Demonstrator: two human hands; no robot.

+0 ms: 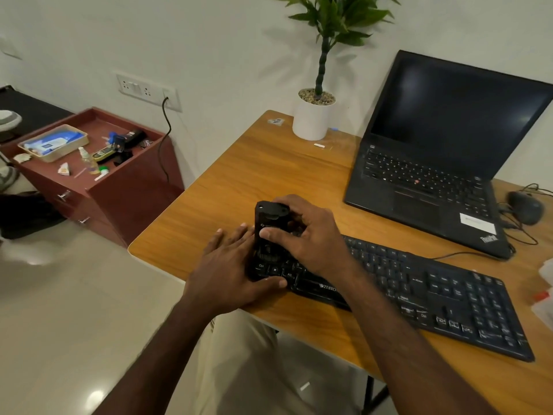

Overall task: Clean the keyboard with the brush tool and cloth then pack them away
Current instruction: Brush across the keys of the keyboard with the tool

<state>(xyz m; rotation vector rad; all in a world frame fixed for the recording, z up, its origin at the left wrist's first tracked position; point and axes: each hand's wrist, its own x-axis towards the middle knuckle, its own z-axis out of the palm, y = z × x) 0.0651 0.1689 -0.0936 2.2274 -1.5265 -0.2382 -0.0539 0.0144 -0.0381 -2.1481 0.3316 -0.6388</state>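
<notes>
A black keyboard (425, 295) lies across the wooden desk (269, 175), its left end under my hands. My right hand (305, 235) grips a black brush tool (267, 232) upright over the keyboard's left end, thumb across its front, bristles down on the keys. My left hand (236, 265) lies flat against the keyboard's left edge, fingers straight and thumb along the front edge. No cloth can be made out.
An open black laptop (443, 163) stands behind the keyboard, a mouse (525, 206) with cables to its right. A white potted plant (312, 115) sits at the desk's back. A red drawer cabinet (98, 175) with clutter stands left. White packaging (546, 292) shows at the right edge.
</notes>
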